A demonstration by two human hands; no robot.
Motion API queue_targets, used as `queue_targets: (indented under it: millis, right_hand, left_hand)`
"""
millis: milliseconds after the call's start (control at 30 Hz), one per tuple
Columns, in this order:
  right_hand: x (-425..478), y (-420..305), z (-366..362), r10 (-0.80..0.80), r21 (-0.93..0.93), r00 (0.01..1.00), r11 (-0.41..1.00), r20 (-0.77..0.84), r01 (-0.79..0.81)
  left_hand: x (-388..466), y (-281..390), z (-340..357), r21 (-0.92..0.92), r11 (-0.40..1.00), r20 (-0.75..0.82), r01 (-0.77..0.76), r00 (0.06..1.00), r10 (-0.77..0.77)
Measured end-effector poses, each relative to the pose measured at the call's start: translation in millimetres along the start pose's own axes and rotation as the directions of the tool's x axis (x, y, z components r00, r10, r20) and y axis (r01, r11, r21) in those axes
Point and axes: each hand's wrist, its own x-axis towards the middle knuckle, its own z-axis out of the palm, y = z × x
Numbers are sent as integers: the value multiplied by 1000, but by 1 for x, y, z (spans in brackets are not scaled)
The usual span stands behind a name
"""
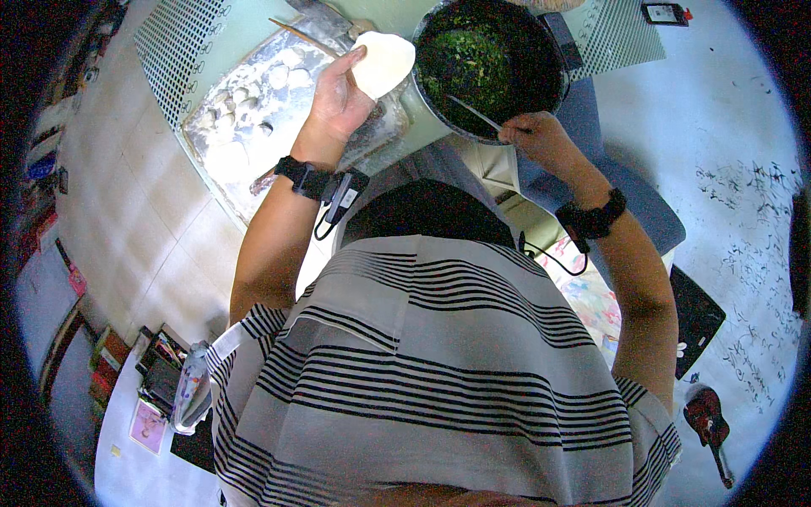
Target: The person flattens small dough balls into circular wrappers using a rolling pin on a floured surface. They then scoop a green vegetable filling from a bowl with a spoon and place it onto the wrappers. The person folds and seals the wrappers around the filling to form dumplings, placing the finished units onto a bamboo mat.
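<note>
My left hand (336,98) holds a round, flat dough wrapper (384,63) over the corner of a floured board (279,136). The wrapper lies across the fingers, with the thumb on its near edge. My right hand (538,139) grips a thin metal utensil (475,113) by its handle; its tip reaches into a dark pot (535,76). Chopped green filling (469,54) lies inside the pot. I cannot tell whether the tip touches the filling. Several small dough pieces (234,104) and flattened rounds (288,75) sit on the board.
A thin wooden stick (304,35) lies across the board's far side. The green table (424,120) carries board and pot. A grey-blue chair or stool (640,196) stands to the right. Tiled floor (146,203) extends left. A dark red guitar-shaped object (706,418) is at lower right.
</note>
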Motion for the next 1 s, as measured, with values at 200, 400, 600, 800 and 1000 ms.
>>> queue_targets:
  millis: [200,400,600,800,1000]
  right_hand:
    - [-1,2,8,93,389,993,914,70,-113]
    - [-18,-9,4,141,476,990,872,-30,-110]
    - [-35,-23,-6,76,251,956,968,-285,-2]
    - [-30,-40,8,-532,-659,747,733,-399,169]
    - [-39,-52,18,-550,-778,770,618,-324,113]
  left_hand:
    - [10,0,6,-42,995,19,-92,996,93]
    - [20,-7,9,-4,995,-83,-95,992,94]
    - [26,-21,37,143,990,-147,-17,988,38]
    - [32,-28,36,12,999,-47,40,998,-40]
    - [31,-24,29,-60,997,-78,50,995,-55]
